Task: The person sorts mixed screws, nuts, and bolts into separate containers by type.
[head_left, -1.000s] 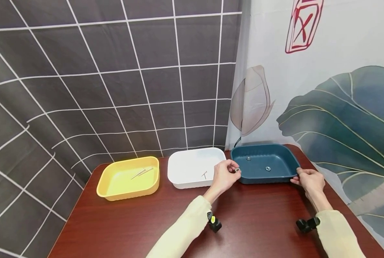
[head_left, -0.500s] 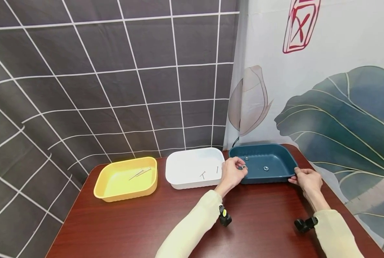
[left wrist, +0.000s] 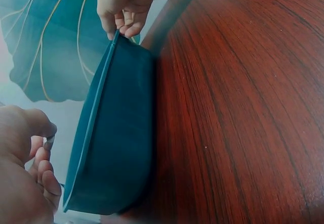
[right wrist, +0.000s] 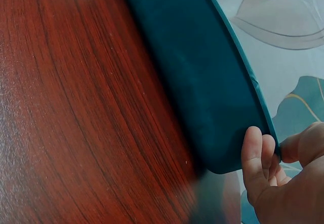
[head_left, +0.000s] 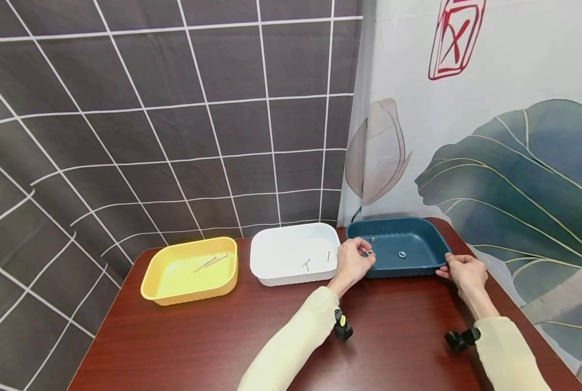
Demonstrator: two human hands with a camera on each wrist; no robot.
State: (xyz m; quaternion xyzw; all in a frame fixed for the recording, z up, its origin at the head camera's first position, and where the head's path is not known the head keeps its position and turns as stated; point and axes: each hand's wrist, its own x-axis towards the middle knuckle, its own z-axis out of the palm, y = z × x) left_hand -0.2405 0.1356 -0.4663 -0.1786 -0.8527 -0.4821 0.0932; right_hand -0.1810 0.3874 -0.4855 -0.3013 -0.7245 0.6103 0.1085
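Note:
Between thumb and fingertips, my left hand (head_left: pixel 353 262) pinches a small metal nut (left wrist: pixel 49 142) over the left front part of the dark blue tray (head_left: pixel 403 271). Two more nuts lie on that tray's floor: one nut (head_left: pixel 402 254) near the middle, another nut (head_left: pixel 373 239) toward the back left. At the tray's front right corner, my right hand (head_left: pixel 468 273) grips the rim, thumb on one side and fingers against the outer wall in the right wrist view. The left wrist view shows the held nut just beyond the tray's rim.
Left of the blue tray stands a white tray (head_left: pixel 276 281) holding a few small screws (head_left: pixel 307 264). Farther left, a yellow tray (head_left: pixel 193 297) contains thin metal rods (head_left: pixel 211 262). All three stand along the back of the reddish-brown table (head_left: pixel 198 342), before hanging cloth backdrops (head_left: pixel 173 136).
My left hand has moved right with the nut, from beside the white tray to over the blue tray's edge. Another screw in the white tray has come into sight. My right hand keeps its grip.

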